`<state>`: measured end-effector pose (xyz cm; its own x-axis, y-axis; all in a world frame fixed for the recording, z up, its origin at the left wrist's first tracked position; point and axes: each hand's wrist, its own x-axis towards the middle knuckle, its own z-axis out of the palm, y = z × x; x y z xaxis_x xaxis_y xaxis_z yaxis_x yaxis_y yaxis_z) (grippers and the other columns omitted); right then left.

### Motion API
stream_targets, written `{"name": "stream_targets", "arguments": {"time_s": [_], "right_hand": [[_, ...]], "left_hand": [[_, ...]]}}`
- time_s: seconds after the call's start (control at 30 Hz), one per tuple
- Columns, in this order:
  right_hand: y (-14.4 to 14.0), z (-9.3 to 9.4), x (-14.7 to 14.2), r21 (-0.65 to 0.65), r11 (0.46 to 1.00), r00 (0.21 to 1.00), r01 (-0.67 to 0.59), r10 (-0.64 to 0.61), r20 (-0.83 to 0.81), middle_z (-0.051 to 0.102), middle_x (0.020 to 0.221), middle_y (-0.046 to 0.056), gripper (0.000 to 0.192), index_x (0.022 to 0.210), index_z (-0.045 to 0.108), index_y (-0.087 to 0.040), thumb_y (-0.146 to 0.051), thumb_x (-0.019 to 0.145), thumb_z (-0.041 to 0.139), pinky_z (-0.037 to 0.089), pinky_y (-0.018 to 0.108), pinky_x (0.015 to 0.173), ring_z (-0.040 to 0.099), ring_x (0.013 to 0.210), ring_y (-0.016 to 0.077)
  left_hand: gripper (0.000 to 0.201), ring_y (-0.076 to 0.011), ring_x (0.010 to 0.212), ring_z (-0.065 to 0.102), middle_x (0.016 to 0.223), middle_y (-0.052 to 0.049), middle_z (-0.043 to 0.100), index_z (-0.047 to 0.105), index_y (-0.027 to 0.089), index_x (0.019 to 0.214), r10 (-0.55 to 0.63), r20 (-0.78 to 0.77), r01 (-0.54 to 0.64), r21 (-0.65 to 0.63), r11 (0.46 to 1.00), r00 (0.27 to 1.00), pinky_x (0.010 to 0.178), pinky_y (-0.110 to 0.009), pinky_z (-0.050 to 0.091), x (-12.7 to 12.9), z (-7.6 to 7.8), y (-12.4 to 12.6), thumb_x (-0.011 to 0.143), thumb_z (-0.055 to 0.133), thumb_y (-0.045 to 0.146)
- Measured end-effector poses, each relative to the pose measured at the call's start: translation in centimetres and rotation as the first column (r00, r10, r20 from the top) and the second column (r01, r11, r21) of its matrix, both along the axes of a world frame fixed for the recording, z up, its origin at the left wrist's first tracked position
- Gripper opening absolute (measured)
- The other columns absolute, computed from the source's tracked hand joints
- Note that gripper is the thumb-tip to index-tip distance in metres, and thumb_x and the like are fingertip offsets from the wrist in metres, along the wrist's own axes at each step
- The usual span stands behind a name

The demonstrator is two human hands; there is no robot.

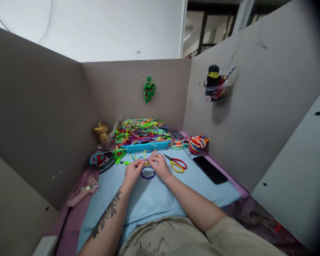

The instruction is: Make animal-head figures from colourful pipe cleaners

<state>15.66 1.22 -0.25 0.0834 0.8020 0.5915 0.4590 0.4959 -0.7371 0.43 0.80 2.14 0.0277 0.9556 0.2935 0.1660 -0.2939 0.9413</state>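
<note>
My left hand [134,171] and my right hand [159,165] are close together over the blue cloth. Their fingers are pinched on a small bundle of thin coloured cords, with pink strands [152,155] rising between the fingertips. Just below the fingers hangs or rests a purple loop [148,177]; whether it is joined to the bundle cannot be made out. Behind the left hand, a blue strand [134,156] curls out. Scissors [179,164] with one red and one yellow handle lie to the right of my right hand.
Behind my hands stands a blue tray [146,146] heaped with coloured cords [141,129]. A black phone [210,170] and a striped woven ball [196,145] are at right. At left are a pink glue gun [84,193] and a dark bowl [99,160]. Grey panels [136,85] enclose the table.
</note>
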Motion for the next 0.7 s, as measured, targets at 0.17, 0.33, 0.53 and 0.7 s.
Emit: {"name": "stream_targets", "arguments": {"time_s": [0.17, 0.33, 0.53, 0.7], "right_hand": [[-0.13, -0.19, -0.61, 0.013, 0.999, 0.999, -0.037, 0.037, 0.004, 0.058, 0.073, 0.004, 0.012, 0.071, 0.071, -0.024, -0.029, 0.075, 0.060, 0.035, 0.032, 0.079, 0.049, 0.082, 0.0188], [-0.19, -0.13, -0.90, 0.002, 0.997, 0.997, -0.071, 0.071, 0.004, 0.060, 0.075, 0.004, 0.008, 0.069, 0.071, -0.023, -0.024, 0.072, 0.063, 0.036, 0.033, 0.081, 0.051, 0.082, 0.0185], [0.12, -0.41, -0.83, -0.051, 0.992, 0.988, -0.116, 0.109, -0.113, 0.059, 0.080, 0.004, 0.008, 0.073, 0.070, -0.021, -0.027, 0.068, 0.066, 0.038, 0.033, 0.083, 0.052, 0.085, 0.0186], [0.65, -0.82, -0.77, -0.100, 0.952, 0.935, -0.291, 0.260, -0.239, 0.058, 0.083, 0.005, 0.015, 0.070, 0.067, -0.018, -0.033, 0.071, 0.064, 0.039, 0.031, 0.082, 0.054, 0.084, 0.0174]], "left_hand": [[0.026, -0.0183, 0.070, 0.057, 0.068, -0.005, 0.066, 0.070, 0.014, 0.067, -0.008, 0.164, 0.027, -0.116, 0.993, 0.987, 0.066, -0.026, 0.041, 0.41, -0.71, 0.44, 0.059, 0.069, 0.039], [0.025, -0.0132, 0.059, 0.051, 0.057, -0.002, 0.060, 0.065, 0.013, 0.058, 0.019, 0.145, 0.000, -0.125, 0.992, 0.989, 0.057, -0.023, 0.036, 0.18, -0.98, 0.59, 0.058, 0.070, 0.037], [0.027, -0.0113, 0.053, 0.047, 0.053, 0.000, 0.057, 0.063, 0.013, 0.057, -0.005, 0.088, 0.015, -0.110, 0.994, 0.996, 0.052, -0.023, 0.033, 0.27, -0.82, 0.40, 0.062, 0.067, 0.040], [0.027, -0.0103, 0.051, 0.047, 0.053, -0.001, 0.057, 0.063, 0.013, 0.060, -0.046, 0.152, 0.073, -0.180, 0.981, 0.987, 0.049, -0.022, 0.032, 0.07, -1.13, 0.77, 0.062, 0.068, 0.039]]}}
